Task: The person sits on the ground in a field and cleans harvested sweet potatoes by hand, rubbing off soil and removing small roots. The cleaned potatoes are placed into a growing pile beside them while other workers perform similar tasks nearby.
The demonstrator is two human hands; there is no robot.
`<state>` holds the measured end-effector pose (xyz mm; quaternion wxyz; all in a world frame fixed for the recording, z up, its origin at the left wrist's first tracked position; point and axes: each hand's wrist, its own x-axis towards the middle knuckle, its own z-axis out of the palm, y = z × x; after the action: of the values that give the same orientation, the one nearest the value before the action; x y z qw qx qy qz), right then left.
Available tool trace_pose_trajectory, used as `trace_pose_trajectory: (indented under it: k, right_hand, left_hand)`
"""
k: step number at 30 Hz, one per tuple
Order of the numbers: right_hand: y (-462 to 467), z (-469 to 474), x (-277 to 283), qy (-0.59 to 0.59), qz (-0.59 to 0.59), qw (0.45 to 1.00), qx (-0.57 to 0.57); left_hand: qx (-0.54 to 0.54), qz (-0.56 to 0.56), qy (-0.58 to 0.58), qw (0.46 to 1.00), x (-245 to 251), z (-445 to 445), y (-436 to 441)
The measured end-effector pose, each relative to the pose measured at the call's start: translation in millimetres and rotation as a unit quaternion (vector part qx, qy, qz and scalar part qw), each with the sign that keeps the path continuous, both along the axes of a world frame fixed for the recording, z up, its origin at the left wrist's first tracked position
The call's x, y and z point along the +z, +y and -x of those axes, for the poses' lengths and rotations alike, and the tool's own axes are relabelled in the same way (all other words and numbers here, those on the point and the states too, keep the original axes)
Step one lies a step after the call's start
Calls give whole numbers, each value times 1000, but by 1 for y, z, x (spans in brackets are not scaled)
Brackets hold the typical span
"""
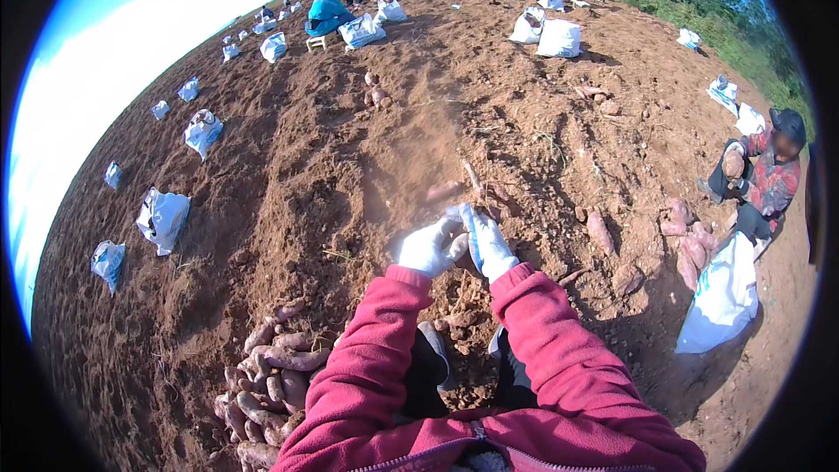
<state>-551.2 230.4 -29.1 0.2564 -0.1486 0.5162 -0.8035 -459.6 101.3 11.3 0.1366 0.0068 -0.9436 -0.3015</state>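
Note:
My left hand [432, 248], in a white glove, is raised in front of me with its fingers curved towards the other hand. My right hand [484, 239], gloved in white with a blue stripe, touches or nearly touches it at the fingertips. Whether anything lies between the fingers cannot be told. Just beyond the hands a sweet potato [444, 191] rests on the soil, beside a thin pale root [472, 177]. A reddish sweet potato [600, 233] lies to the right. A heap of sweet potatoes [275, 377] is at the lower left, beside my left sleeve.
A co-worker [773, 170] sits at the right, holding a large sweet potato [733, 164], near a pile [693, 242] and a white sack [724, 301]. White sacks [164, 219] stand at the left. Further people and sacks [559, 38] are spread over the uneven soil ahead.

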Motion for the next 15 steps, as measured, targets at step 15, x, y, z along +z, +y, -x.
trace_pose_trajectory:
  k: [15]
  right_hand:
    - [-1, 1, 7, 33, -38, 998, -38]
  left_hand:
    - [-10, 34, 125, 992, -2, 6, 4]
